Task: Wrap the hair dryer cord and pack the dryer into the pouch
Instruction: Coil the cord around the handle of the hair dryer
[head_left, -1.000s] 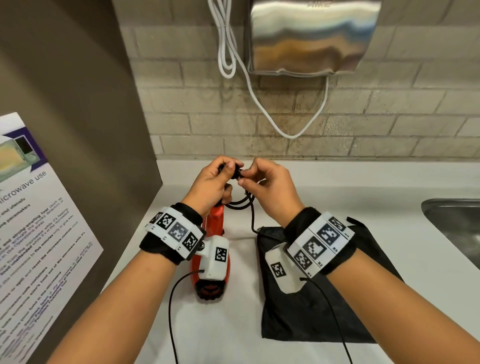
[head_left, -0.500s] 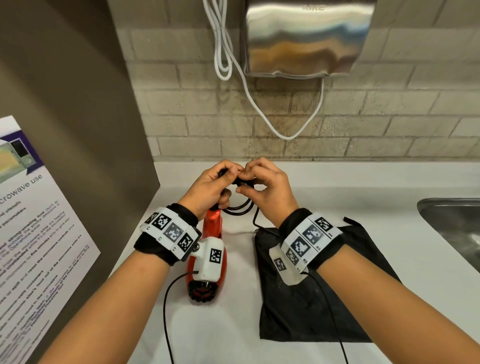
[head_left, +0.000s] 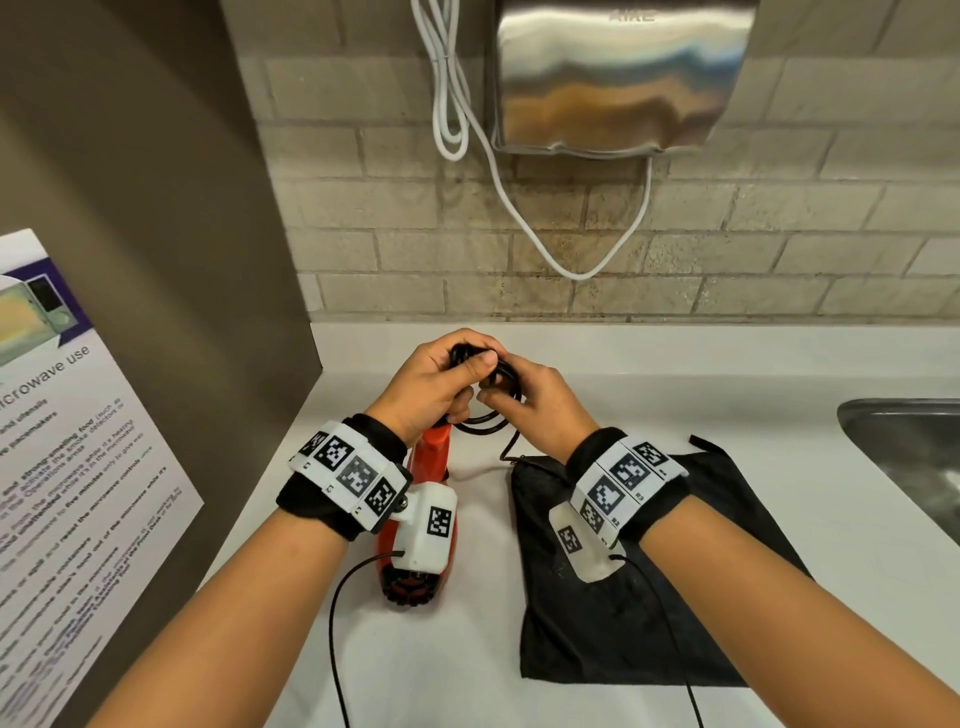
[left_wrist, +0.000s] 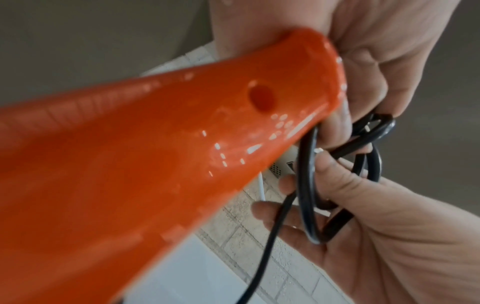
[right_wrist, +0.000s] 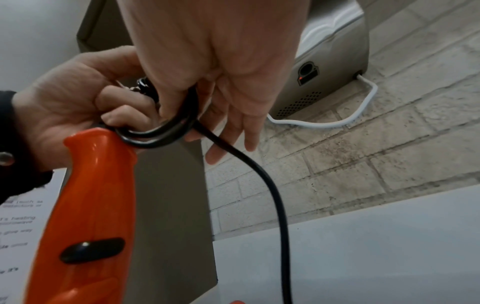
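Above white counter (head_left: 675, 395), both hands meet over coiled black cord (head_left: 498, 371): L hand (head_left: 431, 384) grips cord bundle at end of orange dryer (head_left: 431, 462) handle, R hand (head_left: 540, 405) pinches loops w/ thumb, other fingers loose. Dryer's handle end lifted twd hands. Black pouch (head_left: 649, 613) lies flat just R of dryer

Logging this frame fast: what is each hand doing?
Left hand: holds the coiled cord at the dryer handle's end.
Right hand: pinches the cord loops.
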